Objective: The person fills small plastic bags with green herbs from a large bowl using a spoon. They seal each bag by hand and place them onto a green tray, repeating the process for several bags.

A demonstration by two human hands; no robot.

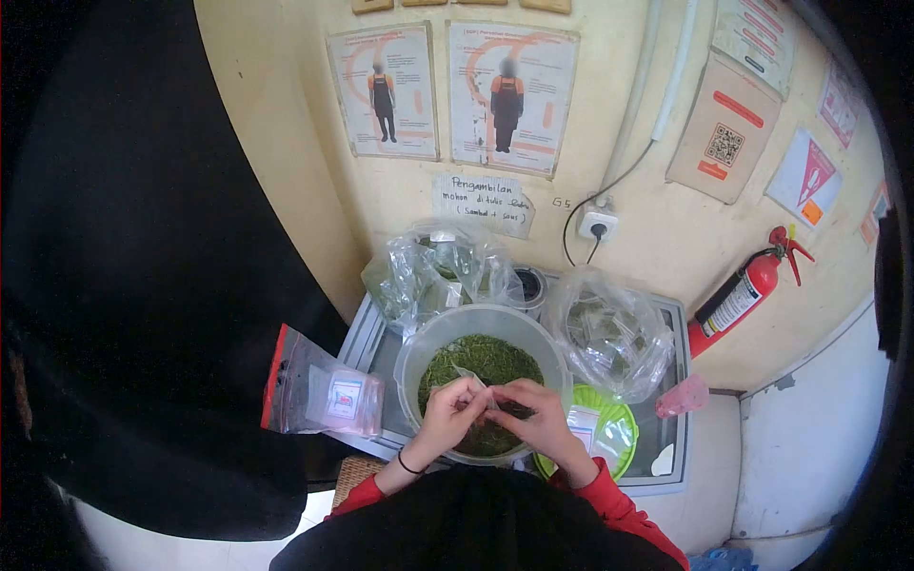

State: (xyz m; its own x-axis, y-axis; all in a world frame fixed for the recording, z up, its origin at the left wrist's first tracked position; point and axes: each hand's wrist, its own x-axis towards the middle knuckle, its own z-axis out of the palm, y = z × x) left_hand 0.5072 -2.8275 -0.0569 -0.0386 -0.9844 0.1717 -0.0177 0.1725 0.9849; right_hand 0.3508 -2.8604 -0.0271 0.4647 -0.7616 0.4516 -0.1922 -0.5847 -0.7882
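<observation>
My left hand and my right hand meet above a large translucent plastic tub. Between their pinched fingertips is a small clear plastic bag; its contents, if any, are too small to make out. Finely chopped green leaves lie in the tub below. A bright green round lid with clear plastic on it sits just right of my right forearm. Left of the tub lies a clear pack with a printed label and a red-edged top.
Behind the tub stand a plastic bag of green packets, a dark round container and another bag of small packets. A pink cup lies on the grey tabletop's right side. A fire extinguisher hangs at right.
</observation>
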